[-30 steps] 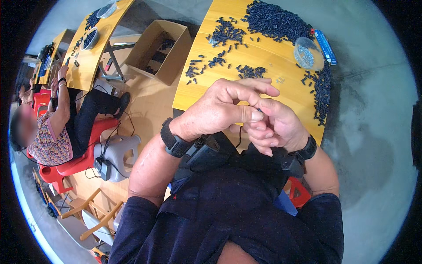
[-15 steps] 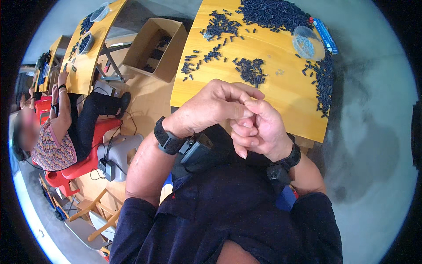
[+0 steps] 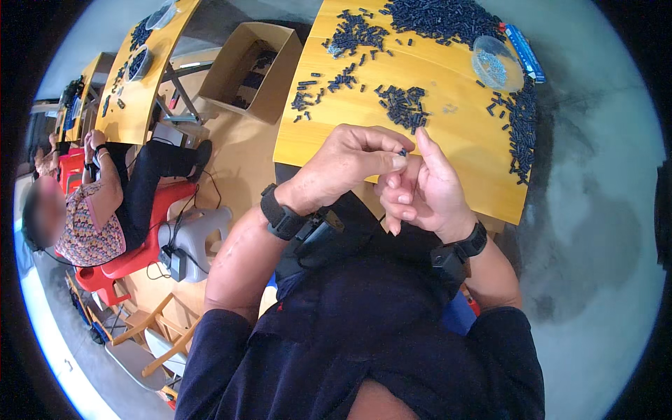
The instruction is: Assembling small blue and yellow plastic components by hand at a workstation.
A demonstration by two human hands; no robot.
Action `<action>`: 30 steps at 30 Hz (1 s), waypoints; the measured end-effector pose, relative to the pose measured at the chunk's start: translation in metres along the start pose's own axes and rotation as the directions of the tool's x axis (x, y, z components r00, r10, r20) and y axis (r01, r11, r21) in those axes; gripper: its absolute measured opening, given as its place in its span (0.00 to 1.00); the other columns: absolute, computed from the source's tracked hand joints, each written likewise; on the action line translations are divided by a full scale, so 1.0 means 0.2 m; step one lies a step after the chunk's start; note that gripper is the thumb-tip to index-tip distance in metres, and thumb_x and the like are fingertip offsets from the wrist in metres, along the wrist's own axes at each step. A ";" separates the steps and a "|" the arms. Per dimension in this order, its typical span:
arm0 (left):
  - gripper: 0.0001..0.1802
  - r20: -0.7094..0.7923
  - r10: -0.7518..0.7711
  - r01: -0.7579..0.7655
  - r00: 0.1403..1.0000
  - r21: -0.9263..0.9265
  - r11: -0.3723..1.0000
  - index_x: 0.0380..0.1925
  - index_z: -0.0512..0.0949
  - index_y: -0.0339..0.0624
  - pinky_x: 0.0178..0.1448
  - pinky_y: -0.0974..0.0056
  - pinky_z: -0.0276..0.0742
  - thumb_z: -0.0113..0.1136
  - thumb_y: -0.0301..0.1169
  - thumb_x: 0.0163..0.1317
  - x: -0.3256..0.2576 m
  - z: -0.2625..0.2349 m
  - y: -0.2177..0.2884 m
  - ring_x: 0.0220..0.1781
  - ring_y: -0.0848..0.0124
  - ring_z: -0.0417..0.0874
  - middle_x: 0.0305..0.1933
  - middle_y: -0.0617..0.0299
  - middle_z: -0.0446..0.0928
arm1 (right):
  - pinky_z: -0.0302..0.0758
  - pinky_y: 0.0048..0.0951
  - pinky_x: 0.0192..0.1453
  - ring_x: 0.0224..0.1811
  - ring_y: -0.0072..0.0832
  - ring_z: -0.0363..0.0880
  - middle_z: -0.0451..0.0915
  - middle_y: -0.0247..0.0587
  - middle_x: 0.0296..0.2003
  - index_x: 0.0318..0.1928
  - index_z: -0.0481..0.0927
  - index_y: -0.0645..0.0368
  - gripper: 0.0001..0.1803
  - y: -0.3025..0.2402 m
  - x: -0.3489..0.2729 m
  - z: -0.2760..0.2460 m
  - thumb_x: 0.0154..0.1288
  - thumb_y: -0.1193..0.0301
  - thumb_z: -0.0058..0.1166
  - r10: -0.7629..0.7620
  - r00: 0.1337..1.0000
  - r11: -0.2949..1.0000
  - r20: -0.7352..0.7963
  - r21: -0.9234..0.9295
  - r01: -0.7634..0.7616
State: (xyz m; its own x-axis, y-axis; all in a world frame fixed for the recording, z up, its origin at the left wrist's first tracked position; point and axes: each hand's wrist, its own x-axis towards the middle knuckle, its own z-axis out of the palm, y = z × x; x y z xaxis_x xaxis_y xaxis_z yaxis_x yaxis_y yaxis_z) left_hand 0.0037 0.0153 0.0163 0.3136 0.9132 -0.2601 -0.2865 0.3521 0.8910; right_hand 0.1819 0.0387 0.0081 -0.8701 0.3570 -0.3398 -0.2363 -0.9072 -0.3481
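Left hand [image 3: 350,164] curls, fingertips pinching a small dark piece [image 3: 402,151]; right hand [image 3: 420,192] half-open, fingers toward 12 o'clock, touching it above the counter [image 3: 455,133].

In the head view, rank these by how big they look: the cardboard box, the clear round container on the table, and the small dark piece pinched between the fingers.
1. cardboard box
2. clear round container
3. small dark piece, pinched at the left hand fingertips against the right hand

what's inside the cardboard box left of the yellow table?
The open cardboard box on the floor shows a few dark small pieces along its shadowed far side, like those heaped on the yellow table. The near wall hides the rest of the bottom; how many are inside cannot be told.
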 end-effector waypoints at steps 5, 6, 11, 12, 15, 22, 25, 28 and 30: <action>0.09 0.064 -0.058 0.053 0.996 0.081 0.995 0.41 0.82 0.36 0.52 0.69 0.73 0.58 0.24 0.62 0.00 -0.02 -0.02 0.43 0.75 0.80 0.40 0.61 0.81 | 0.81 0.38 0.22 0.12 0.24 0.68 0.64 0.30 0.15 0.27 0.71 0.58 0.31 0.01 -0.01 -0.03 0.71 0.43 0.33 0.015 0.996 0.999 -0.091 -0.049 -0.020; 0.09 0.068 -0.056 0.051 0.996 0.080 0.995 0.41 0.82 0.36 0.52 0.69 0.73 0.58 0.24 0.62 0.01 -0.02 -0.04 0.43 0.75 0.80 0.40 0.61 0.81 | 0.81 0.38 0.22 0.12 0.24 0.68 0.64 0.30 0.15 0.27 0.71 0.58 0.31 0.02 -0.01 -0.04 0.71 0.43 0.33 0.012 0.996 0.999 -0.093 -0.051 -0.017; 0.14 -0.116 0.026 0.006 0.993 0.263 0.965 0.46 0.79 0.33 0.52 0.68 0.74 0.60 0.26 0.60 0.04 -0.05 -0.20 0.45 0.73 0.80 0.42 0.60 0.80 | 0.76 0.32 0.15 0.10 0.23 0.67 0.65 0.31 0.13 0.27 0.72 0.61 0.26 0.00 -0.02 -0.22 0.71 0.49 0.42 -0.200 0.837 0.932 -0.510 -0.362 0.003; 0.14 -0.125 0.028 0.006 0.992 0.266 0.964 0.46 0.79 0.33 0.52 0.68 0.74 0.60 0.26 0.60 0.04 -0.09 -0.22 0.45 0.73 0.80 0.42 0.60 0.80 | 0.72 0.29 0.14 0.10 0.23 0.69 0.68 0.35 0.13 0.28 0.73 0.63 0.26 -0.03 -0.04 -0.29 0.70 0.50 0.43 -0.341 0.795 0.814 -0.501 -0.581 -0.018; 0.17 -0.200 -0.133 0.206 0.971 0.407 0.890 0.47 0.78 0.31 0.49 0.69 0.76 0.61 0.28 0.59 0.05 -0.22 -0.26 0.43 0.73 0.80 0.41 0.59 0.81 | 0.73 0.33 0.20 0.15 0.35 0.76 0.75 0.46 0.16 0.24 0.76 0.64 0.27 -0.19 -0.14 -0.55 0.69 0.52 0.43 -0.580 0.631 0.354 -0.515 -0.857 -0.375; 0.13 -0.383 -0.217 0.280 0.898 0.117 0.953 0.42 0.78 0.32 0.36 0.71 0.77 0.58 0.31 0.62 0.08 -0.38 -0.40 0.32 0.75 0.81 0.35 0.60 0.81 | 0.74 0.46 0.46 0.41 0.54 0.79 0.80 0.61 0.34 0.35 0.81 0.67 0.27 -0.47 -0.38 -0.72 0.66 0.51 0.45 -0.857 0.440 -0.194 -0.268 -0.624 -0.757; 0.12 -0.425 -0.222 0.268 0.877 0.050 0.962 0.42 0.77 0.33 0.29 0.72 0.76 0.56 0.31 0.63 0.09 -0.40 -0.39 0.26 0.76 0.80 0.34 0.59 0.81 | 0.74 0.47 0.46 0.42 0.53 0.80 0.81 0.59 0.35 0.35 0.80 0.65 0.25 -0.49 -0.36 -0.64 0.64 0.51 0.47 -0.878 0.310 -0.138 -0.364 -0.429 -0.893; 0.13 -0.447 -0.231 0.269 0.864 0.023 0.963 0.43 0.76 0.34 0.24 0.72 0.74 0.55 0.31 0.63 0.11 -0.39 -0.40 0.22 0.75 0.80 0.33 0.59 0.81 | 0.75 0.48 0.43 0.40 0.52 0.80 0.81 0.57 0.33 0.35 0.80 0.61 0.23 -0.49 -0.36 -0.63 0.63 0.51 0.49 -0.907 0.293 -0.182 -0.302 -0.345 -0.921; 0.13 -0.458 -0.233 0.284 0.858 0.044 0.958 0.44 0.76 0.34 0.23 0.72 0.74 0.55 0.31 0.64 0.12 -0.39 -0.39 0.21 0.75 0.79 0.33 0.59 0.81 | 0.75 0.48 0.41 0.38 0.52 0.80 0.81 0.56 0.31 0.34 0.79 0.60 0.20 -0.46 -0.31 -0.63 0.62 0.54 0.50 -0.905 0.342 -0.217 -0.253 -0.418 -0.882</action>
State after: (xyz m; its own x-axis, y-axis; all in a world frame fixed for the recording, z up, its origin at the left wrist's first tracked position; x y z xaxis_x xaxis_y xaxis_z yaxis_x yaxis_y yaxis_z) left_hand -0.0364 0.0248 -0.0881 -0.0793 0.7949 -0.6016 -0.1453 0.5878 0.7959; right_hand 0.3117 0.1289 -0.0483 0.0255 0.9994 -0.0227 0.9996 -0.0253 0.0101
